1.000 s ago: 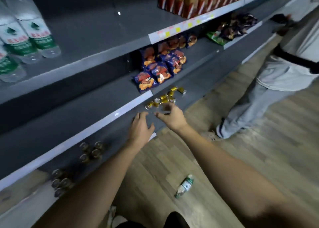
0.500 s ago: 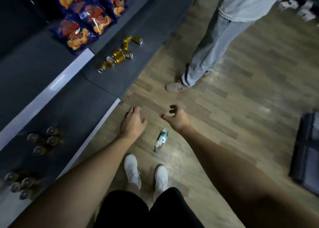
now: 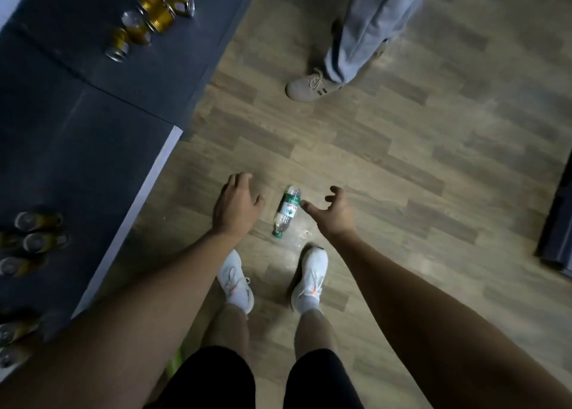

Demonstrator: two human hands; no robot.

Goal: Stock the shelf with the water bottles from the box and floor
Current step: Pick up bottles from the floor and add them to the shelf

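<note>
Wooden floor [image 3: 402, 161] carries the water bottle [image 3: 286, 213] lying flat, left hand [image 3: 236, 206] at its nine o'clock, right hand [image 3: 332, 212] at three, both spread and empty, shelf edge [image 3: 127, 226] farther at nine, free boards at twelve.

One water bottle [image 3: 288, 209]: small, clear plastic, green cap, green-and-white label round the middle. It is lying on its side on the wood-plank floor [image 3: 402, 161], just below the centre of view, cap pointing to 7 o'clock, base to 1 o'clock. The dark grey shelf [image 3: 77, 161], pale-edged, is running along at 9 o'clock, not touching the bottle.
</note>
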